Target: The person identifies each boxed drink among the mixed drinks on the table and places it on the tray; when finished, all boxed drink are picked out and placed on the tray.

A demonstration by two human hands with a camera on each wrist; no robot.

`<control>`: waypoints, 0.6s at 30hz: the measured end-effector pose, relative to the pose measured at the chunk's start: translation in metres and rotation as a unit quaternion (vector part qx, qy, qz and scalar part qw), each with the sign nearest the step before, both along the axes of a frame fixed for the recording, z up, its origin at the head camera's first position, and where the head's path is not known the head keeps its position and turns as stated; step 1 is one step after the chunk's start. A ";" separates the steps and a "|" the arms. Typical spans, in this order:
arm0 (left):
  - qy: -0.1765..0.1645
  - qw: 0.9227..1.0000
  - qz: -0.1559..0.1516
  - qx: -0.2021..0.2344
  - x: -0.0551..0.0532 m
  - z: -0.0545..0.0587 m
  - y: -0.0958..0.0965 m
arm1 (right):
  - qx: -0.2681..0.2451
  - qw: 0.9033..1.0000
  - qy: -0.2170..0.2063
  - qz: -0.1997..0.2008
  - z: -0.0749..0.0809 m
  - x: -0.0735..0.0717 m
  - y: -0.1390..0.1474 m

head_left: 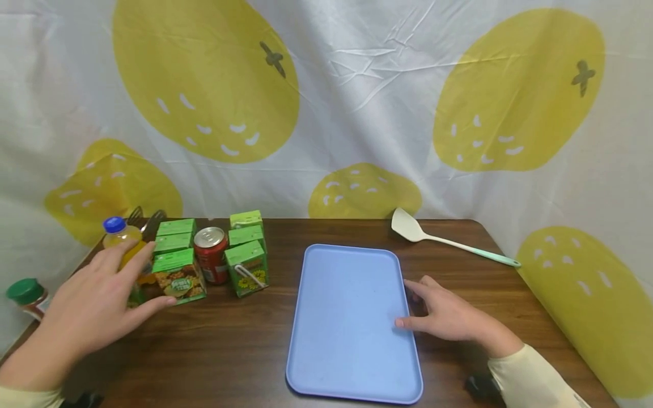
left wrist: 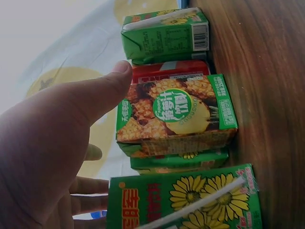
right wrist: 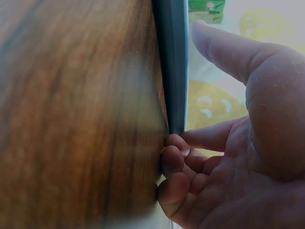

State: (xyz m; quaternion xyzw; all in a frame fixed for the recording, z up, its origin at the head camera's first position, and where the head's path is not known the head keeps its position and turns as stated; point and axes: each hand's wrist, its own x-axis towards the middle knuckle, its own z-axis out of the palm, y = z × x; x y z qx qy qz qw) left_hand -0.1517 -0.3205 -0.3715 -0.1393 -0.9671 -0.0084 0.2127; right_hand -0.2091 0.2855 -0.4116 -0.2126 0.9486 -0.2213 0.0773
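Observation:
My left hand (head_left: 99,306) reaches over the left side of the table, fingers spread and thumb held out. Beneath and beyond it stand several green drink cartons, the front one a pineapple juice carton (head_left: 180,280). In the left wrist view the thumb lies close to that carton, and a flower-printed carton (left wrist: 190,198) stands near the fingers. A red soda can (head_left: 211,263) sits between two rows of cartons (head_left: 247,269). At the right rim of the blue tray (head_left: 352,323) is my right hand (head_left: 451,311). Its thumb reaches over the tray; the loosely bent fingers (right wrist: 172,160) meet the rim.
A yellow drink bottle with a blue cap (head_left: 115,226) and metal utensils (head_left: 148,220) stand at the back left. A green-capped jar (head_left: 28,294) is at the left edge. A cream spatula (head_left: 444,239) lies back right. A lemon-patterned curtain (head_left: 357,113) hangs behind the table.

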 end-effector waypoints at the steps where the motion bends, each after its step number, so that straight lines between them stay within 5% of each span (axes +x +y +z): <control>1: -0.001 1.000 0.002 0.001 0.001 -0.001 -0.001 | 0.000 1.000 0.000 0.000 0.000 0.000 0.000; 9: -0.016 1.000 0.022 -0.001 0.003 -0.008 -0.009 | 0.008 1.000 -0.020 0.005 0.000 0.000 0.001; 18: -0.088 0.994 0.070 -0.016 0.001 -0.008 -0.023 | -0.001 1.000 -0.029 0.010 0.001 -0.001 0.000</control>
